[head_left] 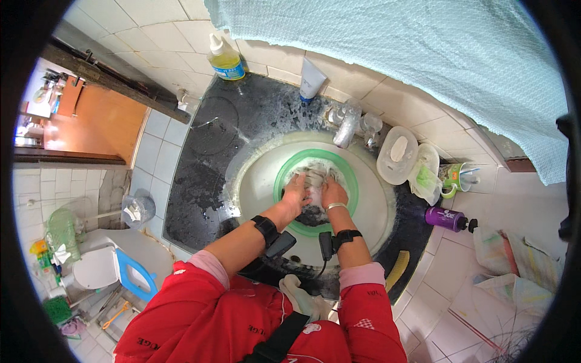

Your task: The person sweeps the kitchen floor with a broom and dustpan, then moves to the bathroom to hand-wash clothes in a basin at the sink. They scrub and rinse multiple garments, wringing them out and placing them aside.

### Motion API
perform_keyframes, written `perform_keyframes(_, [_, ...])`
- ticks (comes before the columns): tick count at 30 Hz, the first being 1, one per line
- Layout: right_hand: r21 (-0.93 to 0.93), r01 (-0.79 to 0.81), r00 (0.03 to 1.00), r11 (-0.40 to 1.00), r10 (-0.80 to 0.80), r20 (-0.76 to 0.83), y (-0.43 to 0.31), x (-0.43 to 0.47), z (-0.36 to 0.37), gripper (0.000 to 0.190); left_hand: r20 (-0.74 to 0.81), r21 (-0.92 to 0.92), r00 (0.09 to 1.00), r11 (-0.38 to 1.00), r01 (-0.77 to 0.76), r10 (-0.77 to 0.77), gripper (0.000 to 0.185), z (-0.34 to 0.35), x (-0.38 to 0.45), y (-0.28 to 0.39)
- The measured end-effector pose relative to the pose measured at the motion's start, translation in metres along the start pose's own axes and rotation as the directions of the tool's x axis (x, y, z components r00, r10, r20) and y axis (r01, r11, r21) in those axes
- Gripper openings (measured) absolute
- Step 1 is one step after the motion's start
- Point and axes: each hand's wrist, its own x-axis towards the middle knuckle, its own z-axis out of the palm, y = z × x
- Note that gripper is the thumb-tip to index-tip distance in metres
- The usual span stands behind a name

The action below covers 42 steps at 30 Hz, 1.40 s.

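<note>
A green plastic basin [354, 190] sits inside the white oval washbasin [258, 181]. Soapy foam and a wet, light-coloured cloth [315, 178] fill its upper part, and something dark lies lower in it. My left hand [297, 193] is at the left of the cloth, fingers somewhat spread and partly in foam. At the right, my right hand [334, 193] rests against the cloth with its fingers bent into the suds. How firmly either hand grips the cloth cannot be told. Both wrists wear black straps with small devices.
A faucet [347, 123], a soap dish [397, 155] and a mug [454, 178] line the washbasin's back and right. A purple bottle [445, 219] and a yellow comb [397, 270] lie at the right. Behind stand a squeeze tube [311, 81] and a yellow liquid bottle [226, 61].
</note>
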Motion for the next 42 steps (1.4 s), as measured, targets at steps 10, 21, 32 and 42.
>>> perform_keyframes(10, [0.213, 0.257, 0.966, 0.943, -0.247, -0.072, -0.036, -0.061, -0.006, 0.022, 0.135, -0.255, 0.990, 0.967, -0.012, 0.048, 0.044, -0.012, 0.030, -0.029])
perform_keyframes(21, [0.015, 0.196, 0.980, 0.980, -0.195, -0.032, -0.016, -0.030, 0.012, 0.038, 0.022, -0.039, 0.993, 0.992, 0.116, -0.115, 0.029, 0.010, -0.002, -0.023])
perform_keyframes(32, [-0.036, 0.010, 1.000, 0.999, -0.010, -0.016, 0.006, -0.008, 0.005, 0.022, -0.066, 0.017, 0.993, 0.995, -0.096, 0.097, 0.043, -0.005, 0.006, 0.009])
perform_keyframes(42, [0.250, 0.301, 0.952, 0.920, -0.271, -0.145, -0.044, -0.059, -0.008, 0.027, 0.298, -0.290, 0.954, 0.955, 0.055, 0.036, 0.040, -0.006, 0.018, -0.013])
